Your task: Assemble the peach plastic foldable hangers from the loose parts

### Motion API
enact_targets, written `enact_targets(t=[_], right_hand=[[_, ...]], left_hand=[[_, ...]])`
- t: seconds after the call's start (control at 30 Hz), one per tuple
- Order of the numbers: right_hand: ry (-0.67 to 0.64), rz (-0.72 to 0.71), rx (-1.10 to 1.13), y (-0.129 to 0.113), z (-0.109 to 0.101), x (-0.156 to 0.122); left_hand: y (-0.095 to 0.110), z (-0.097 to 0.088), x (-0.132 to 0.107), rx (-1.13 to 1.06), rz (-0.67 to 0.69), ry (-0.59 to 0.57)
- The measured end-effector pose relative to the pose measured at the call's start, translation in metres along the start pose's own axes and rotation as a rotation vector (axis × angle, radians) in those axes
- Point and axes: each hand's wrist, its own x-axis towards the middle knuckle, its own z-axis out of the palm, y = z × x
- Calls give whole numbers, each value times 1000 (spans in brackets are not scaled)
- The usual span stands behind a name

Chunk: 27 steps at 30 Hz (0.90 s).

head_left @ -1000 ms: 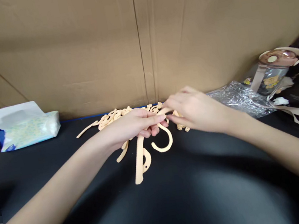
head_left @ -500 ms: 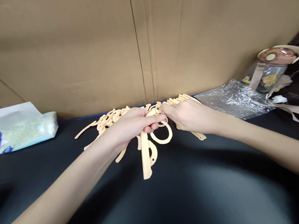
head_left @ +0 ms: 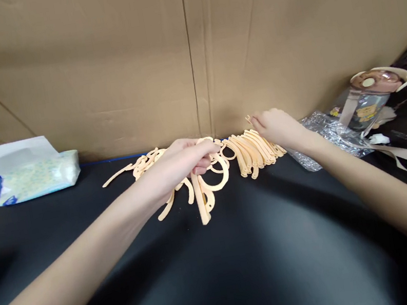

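Observation:
My left hand [head_left: 198, 156] is closed around a beige plastic piece with a straight bar [head_left: 200, 202] that hangs down below the fingers. A large curved hook or ring shape [head_left: 224, 172] shows beside the fingers; whether it joins the bar is hidden. My right hand [head_left: 275, 127] is raised above the right-hand row, its fingers pinched on a small beige piece [head_left: 248, 119] of which only a tip shows. Under it lies a neat row of curved beige arms [head_left: 254, 152]. A loose heap of similar curved pieces [head_left: 146, 163] lies behind my left forearm.
A pack of wipes or tissues [head_left: 39, 177] with a white sheet on it lies at the left. Crumpled clear plastic [head_left: 321, 135] and a bottle with a strap [head_left: 368, 99] are at the right. Cardboard [head_left: 116, 73] walls off the back of the black table [head_left: 224, 274].
My right hand has moved away from my left hand, right and up, over the row of curved arms. My left hand keeps its hold, and the bar's lower end has risen slightly.

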Motion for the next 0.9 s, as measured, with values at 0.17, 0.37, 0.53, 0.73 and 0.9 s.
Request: enact_targets(t=[0.17, 0.37, 0.53, 0.73, 0.9], right_hand=[[-8, 39, 1, 0, 30, 4], [65, 14, 199, -26, 7, -10], [-148, -371, 1063, -61, -21, -37], [182, -253, 947, -46, -34, -34], [490, -387, 320, -42, -34, -36]], left_hand=[[-2, 2, 2, 25, 36, 81], [-15, 4, 8, -20, 204, 58], [-26, 3, 12, 137, 315, 55], [-3, -5, 6, 73, 136, 124], [1, -8, 4, -1, 143, 185]])
